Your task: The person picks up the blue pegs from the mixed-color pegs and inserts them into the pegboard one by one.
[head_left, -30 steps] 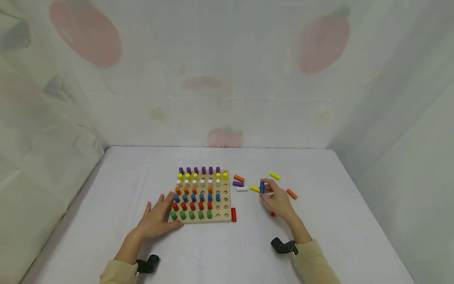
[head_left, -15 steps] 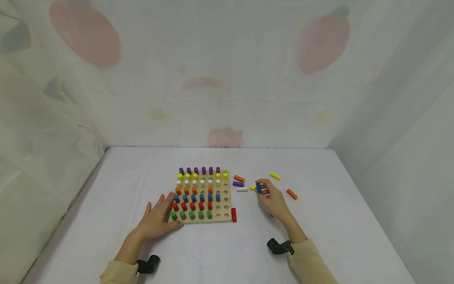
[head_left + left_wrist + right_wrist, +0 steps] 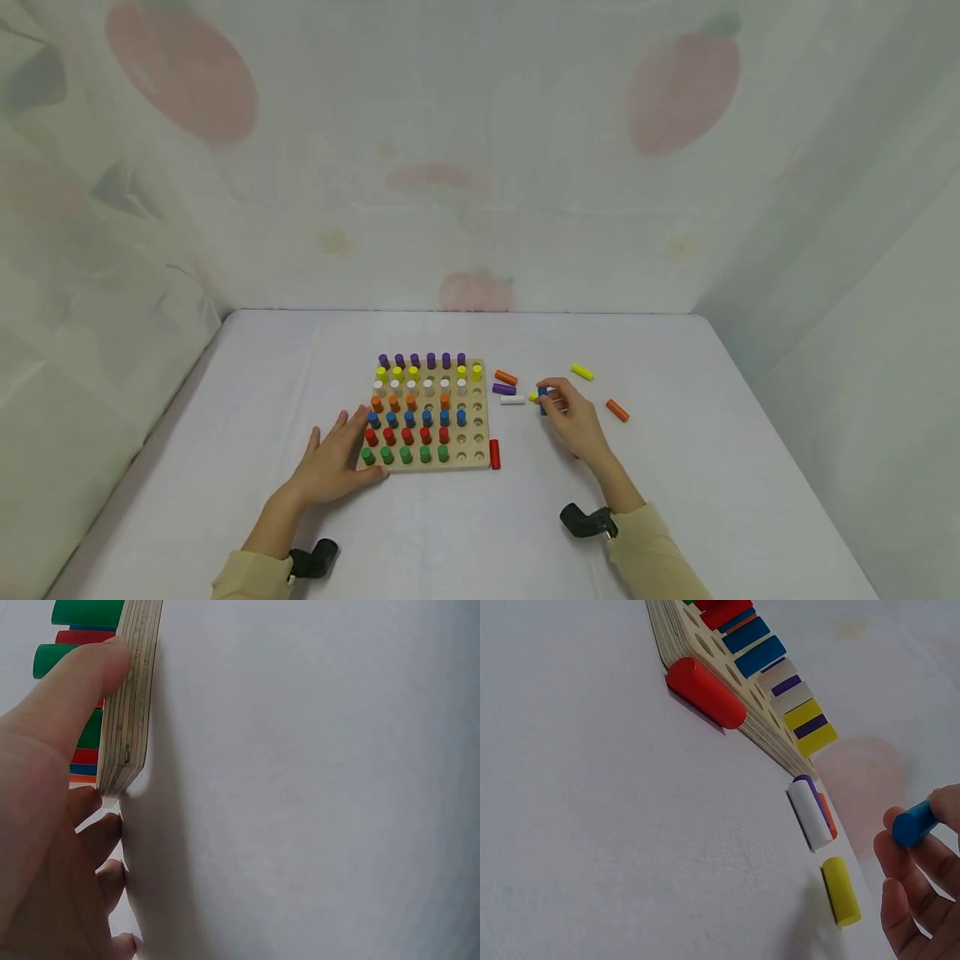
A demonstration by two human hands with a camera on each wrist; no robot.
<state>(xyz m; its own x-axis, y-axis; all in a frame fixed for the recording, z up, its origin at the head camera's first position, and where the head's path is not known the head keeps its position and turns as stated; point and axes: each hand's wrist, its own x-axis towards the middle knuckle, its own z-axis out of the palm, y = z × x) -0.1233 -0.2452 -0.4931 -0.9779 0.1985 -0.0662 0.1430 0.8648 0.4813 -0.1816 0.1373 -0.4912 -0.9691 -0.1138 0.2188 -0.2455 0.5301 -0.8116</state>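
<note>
A wooden pegboard [image 3: 470,447] with rows of coloured pegs lies left of centre. My left hand [image 3: 326,475] rests at its near left corner, fingers spread along the left side. In the left wrist view, the thumb [image 3: 90,667] presses against the board's front edge. To the right of the board, my right hand [image 3: 577,421] pinches a blue peg [image 3: 913,825] between thumb and fingertips, raised over the table. Just beyond that peg lies a yellow peg [image 3: 841,891], partly hidden in the head view.
Loose pegs lie right of the board: red [image 3: 494,454] against its edge, then white [image 3: 512,400], purple [image 3: 504,389] and orange [image 3: 506,377]. Farther right are another yellow peg [image 3: 582,372] and an orange one [image 3: 617,410]. A red peg is mostly hidden under the right forearm.
My right hand has moved a little left with the blue peg, which has turned within the fingers. The left hand and the board stay where they were.
</note>
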